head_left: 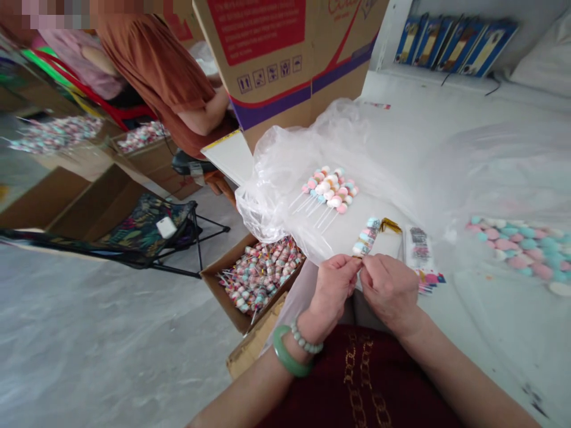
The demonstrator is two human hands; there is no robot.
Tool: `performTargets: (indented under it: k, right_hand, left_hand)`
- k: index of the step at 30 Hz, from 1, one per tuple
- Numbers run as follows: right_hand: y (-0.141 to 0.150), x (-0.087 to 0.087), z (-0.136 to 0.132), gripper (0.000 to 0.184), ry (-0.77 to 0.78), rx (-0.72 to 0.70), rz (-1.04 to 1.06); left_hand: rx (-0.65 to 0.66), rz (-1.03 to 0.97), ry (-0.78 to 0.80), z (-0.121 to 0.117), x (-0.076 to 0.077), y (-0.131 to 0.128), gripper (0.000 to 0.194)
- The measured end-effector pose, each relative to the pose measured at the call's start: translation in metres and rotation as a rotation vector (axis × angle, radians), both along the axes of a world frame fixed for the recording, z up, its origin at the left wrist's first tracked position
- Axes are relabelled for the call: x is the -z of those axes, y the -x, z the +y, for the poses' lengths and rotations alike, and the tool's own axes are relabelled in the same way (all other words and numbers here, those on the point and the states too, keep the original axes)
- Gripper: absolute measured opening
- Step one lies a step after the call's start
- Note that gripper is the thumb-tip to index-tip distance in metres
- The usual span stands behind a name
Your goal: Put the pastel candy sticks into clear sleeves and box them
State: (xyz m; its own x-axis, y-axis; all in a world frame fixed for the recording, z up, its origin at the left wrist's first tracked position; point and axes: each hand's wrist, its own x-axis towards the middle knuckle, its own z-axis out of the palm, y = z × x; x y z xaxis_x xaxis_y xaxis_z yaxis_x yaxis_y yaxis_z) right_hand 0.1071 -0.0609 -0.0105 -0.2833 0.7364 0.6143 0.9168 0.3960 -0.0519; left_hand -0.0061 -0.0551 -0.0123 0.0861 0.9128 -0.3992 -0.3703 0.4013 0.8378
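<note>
A wrapped marshmallow skewer (367,236) of pink, white and blue pieces sticks up from between my two hands. My left hand (332,286), with a green bangle and a bead bracelet on the wrist, pinches its lower end. My right hand (389,288) is closed against the same end, fingertips touching the left hand's. A bunch of unwrapped marshmallow skewers (329,188) lies on clear plastic (285,172) just beyond. A stack of small printed wrappers (419,246) lies right of the held skewer.
Loose pink and blue marshmallows (521,246) lie at the right under plastic. A cardboard box of wrapped skewers (259,276) stands on the floor at my left. A large carton (289,53) rises behind. A person in an orange top (165,71) sits at the far left by a folding stool (151,229).
</note>
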Motion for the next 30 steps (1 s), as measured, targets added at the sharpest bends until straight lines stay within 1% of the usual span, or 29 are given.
performTargets:
  k: [4,6,8,10,13,17,20,22,24,26,28,30]
  right_hand:
    - [-0.006,0.001,-0.006,0.023,0.063,-0.055,0.129]
    - [-0.008,0.005,-0.008,0.021,0.125,-0.087,0.244]
    - [-0.01,0.009,-0.008,0.023,0.184,-0.119,0.353]
    - [-0.011,0.013,-0.008,0.027,0.236,-0.144,0.412]
    - [-0.012,0.016,-0.008,0.031,0.319,-0.16,0.458]
    - [-0.012,0.015,-0.007,0.03,0.45,-0.095,0.469]
    - [-0.01,0.014,-0.006,0.029,0.522,-0.086,0.429]
    - [-0.007,0.014,-0.007,0.028,0.538,-0.069,0.491]
    - [-0.005,0.014,-0.007,0.03,0.538,-0.003,0.635]
    - [-0.003,0.014,-0.006,0.033,0.55,0.081,0.854]
    - [-0.001,0.013,-0.003,0.027,0.618,0.107,1.12]
    - [0.0,0.011,0.002,0.022,0.699,0.1,1.349]
  left_hand:
    - [0.003,0.069,-0.019,0.001,0.001,-0.003,0.034]
    - [0.045,0.079,-0.002,0.001,0.002,-0.003,0.034]
    - [0.103,0.083,0.018,0.002,0.002,-0.002,0.036]
    - [0.157,0.075,0.033,0.002,0.002,0.001,0.038]
    - [0.212,0.057,0.044,0.003,0.004,0.007,0.039]
    - [0.257,0.014,0.03,0.002,0.01,0.014,0.036]
    - [0.234,-0.025,0.033,0.001,0.014,0.015,0.037]
    - [0.193,-0.036,0.043,0.001,0.014,0.013,0.037]
    - [0.131,-0.026,0.037,0.003,0.013,0.009,0.036]
    - [0.079,-0.004,0.006,0.007,0.012,0.004,0.035]
    - [0.077,0.022,-0.042,0.01,0.013,0.0,0.035]
    - [0.111,0.057,-0.086,0.012,0.015,-0.004,0.037]
